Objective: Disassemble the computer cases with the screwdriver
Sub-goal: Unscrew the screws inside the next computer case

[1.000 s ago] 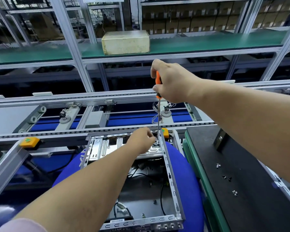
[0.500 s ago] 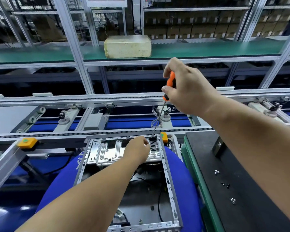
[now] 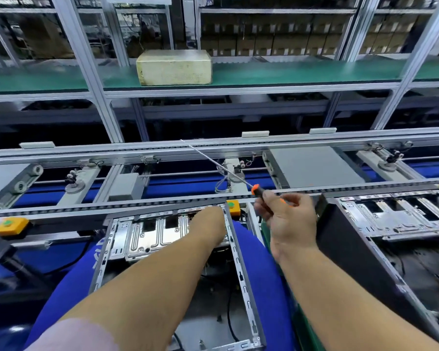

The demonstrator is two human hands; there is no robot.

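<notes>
An open metal computer case [image 3: 235, 252] lies on a round blue pad in front of me. My left hand [image 3: 208, 225] reaches into its far right corner; the fingertips are hidden behind the hand. To the right of that corner, my right hand [image 3: 287, 219] grips the orange handle of a screwdriver [image 3: 257, 189]. Its thin shaft points up and to the left, away from the case. A second open case [image 3: 395, 216] lies at the right, next to a black panel.
A conveyor frame with blue belts crosses behind the cases. Orange stop blocks [image 3: 10, 225] sit on its near rail. A pale box [image 3: 174, 67] rests on the green shelf above. A round blue pad [image 3: 266, 282] carries the near case.
My right hand has dropped down and to the right, lifting the screwdriver tip out of the case corner and swinging the shaft upward. The view shifted right, revealing the second case.
</notes>
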